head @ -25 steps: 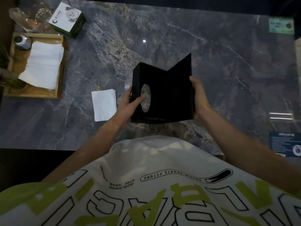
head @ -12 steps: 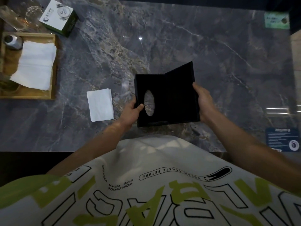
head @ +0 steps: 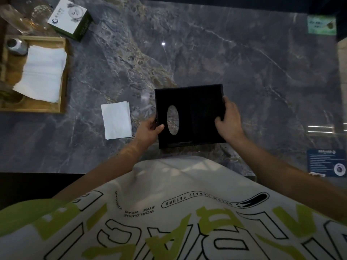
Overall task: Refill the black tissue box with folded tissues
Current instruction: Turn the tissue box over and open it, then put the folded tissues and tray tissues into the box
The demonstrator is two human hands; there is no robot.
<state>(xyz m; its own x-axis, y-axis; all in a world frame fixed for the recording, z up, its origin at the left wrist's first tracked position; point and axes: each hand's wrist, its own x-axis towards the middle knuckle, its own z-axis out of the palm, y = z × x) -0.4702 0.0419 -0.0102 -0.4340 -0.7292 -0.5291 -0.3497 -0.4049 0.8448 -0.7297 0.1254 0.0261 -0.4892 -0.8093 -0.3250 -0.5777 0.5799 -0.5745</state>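
Observation:
The black tissue box [head: 197,117] lies spread open and nearly flat on the dark marble counter, near its front edge. Its left half has an oval hole through which the marble shows. My left hand [head: 149,129] grips the box's left edge with the thumb on top. My right hand [head: 229,119] holds the right edge, fingers curled over it. A small stack of folded white tissues [head: 116,120] rests on the counter just left of the box. More white tissues [head: 42,73] are piled in a wooden tray.
The wooden tray [head: 62,76] sits at the far left with a metal shaker [head: 16,45] in its corner. Behind it stand clear glasses [head: 28,15] and a white-and-green carton [head: 70,18]. A green card [head: 321,25] and a blue card [head: 326,162] lie at the right.
The box has come down from a raised, V-shaped hold to lie almost flat on the counter, and has opened wider. Both hands kept their hold and moved down with it.

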